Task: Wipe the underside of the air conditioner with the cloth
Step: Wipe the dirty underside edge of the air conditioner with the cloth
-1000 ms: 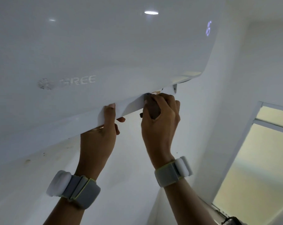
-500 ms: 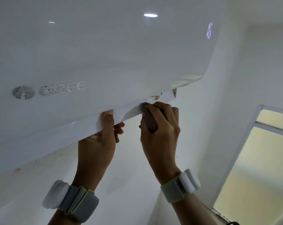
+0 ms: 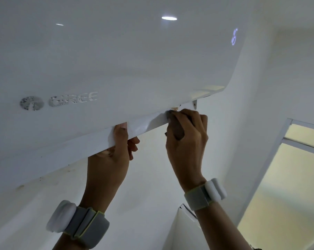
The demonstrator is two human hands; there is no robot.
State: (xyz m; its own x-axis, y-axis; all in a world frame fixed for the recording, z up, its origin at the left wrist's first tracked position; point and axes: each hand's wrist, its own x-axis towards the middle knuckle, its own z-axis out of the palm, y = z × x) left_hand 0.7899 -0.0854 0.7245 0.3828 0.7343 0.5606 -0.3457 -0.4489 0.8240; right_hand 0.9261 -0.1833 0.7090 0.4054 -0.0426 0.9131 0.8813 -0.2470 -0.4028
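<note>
A white wall-mounted air conditioner fills the upper part of the head view, seen from below. Its long louver flap runs along the bottom edge. My left hand grips that flap, thumb over its front face and fingers behind it. To the right, my right hand is closed around a dark brownish cloth, pressed up against the unit's underside near the flap's right end. Most of the cloth is hidden inside the fist. A small orange-brown stain shows just above the knuckles.
Dark specks dot the wall under the unit at the left. A small white bracket hangs from the unit's right end. A window frame stands at the right. Both wrists wear grey bands with white pods.
My right hand with the cloth slid a little left and down along the underside, then back right toward the stain. My left hand kept its hold on the flap.
</note>
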